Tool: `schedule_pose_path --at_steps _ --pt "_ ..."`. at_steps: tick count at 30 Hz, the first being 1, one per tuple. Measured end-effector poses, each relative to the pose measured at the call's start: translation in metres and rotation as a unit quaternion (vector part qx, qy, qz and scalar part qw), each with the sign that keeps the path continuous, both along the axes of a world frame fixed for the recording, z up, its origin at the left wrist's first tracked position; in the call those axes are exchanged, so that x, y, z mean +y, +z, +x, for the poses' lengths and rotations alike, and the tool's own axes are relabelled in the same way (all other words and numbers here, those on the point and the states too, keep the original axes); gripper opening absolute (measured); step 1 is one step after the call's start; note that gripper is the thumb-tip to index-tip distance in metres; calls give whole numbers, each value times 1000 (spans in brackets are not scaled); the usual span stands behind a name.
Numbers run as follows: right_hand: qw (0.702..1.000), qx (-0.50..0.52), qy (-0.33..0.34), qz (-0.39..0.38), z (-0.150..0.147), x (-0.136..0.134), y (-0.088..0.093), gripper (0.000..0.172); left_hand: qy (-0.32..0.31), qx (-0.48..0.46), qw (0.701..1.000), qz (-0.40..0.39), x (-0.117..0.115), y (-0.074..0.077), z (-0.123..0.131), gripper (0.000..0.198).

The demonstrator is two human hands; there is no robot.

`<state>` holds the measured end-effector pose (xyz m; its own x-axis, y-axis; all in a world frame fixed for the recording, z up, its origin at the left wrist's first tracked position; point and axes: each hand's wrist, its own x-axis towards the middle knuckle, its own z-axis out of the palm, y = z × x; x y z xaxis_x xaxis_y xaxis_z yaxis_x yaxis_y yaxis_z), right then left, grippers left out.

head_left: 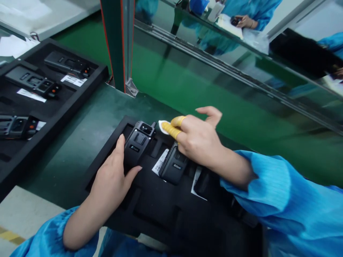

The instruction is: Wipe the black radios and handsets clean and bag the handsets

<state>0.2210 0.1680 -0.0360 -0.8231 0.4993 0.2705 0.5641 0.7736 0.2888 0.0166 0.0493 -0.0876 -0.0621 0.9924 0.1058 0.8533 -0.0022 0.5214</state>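
Observation:
My left hand [111,175] is round the lower end of a black handheld radio [138,142] marked "Riton", its fingers along the left side and its thumb at the lower right. The radio has a dark lens and a short antenna, and it lies at the far left of a black foam tray [150,203]. My right hand [200,139] wears yellow finger covers and has a small white pad [163,127] at its fingertips, just right of the antenna. Under this hand lies a second radio [174,169], its top hidden.
White labels [160,162] lie beside the radios in the tray. Another foam tray [88,84] with several radios stands to the left. A green metal post [115,46] rises behind the bench [69,139]. Across the green belt, a person in a blue sleeve [265,14] holds a dark object.

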Motion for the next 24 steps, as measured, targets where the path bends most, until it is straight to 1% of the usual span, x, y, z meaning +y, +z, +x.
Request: schedule_pose_path --at_steps 2,4,7,10,17,24 --pt "1000 -5 -15 -13 -3 -4 3 39 5 -7 1000 -2 1 1 0 90" --pt "1000 -3 8 -10 -9 -10 3 39 12 -16 1000 -3 1 1 0 94" --pt "999 16 40 26 -17 -16 -2 41 16 -22 1000 -1 2 0 -1 97" --pt "998 24 27 48 -17 -17 -7 39 13 -21 1000 2 2 0 -1 97" --pt "999 13 -6 40 -7 -14 -9 34 15 2 999 44 -2 -1 3 81" --pt "999 37 9 33 0 -10 -10 31 5 18 997 75 -4 -1 5 66"
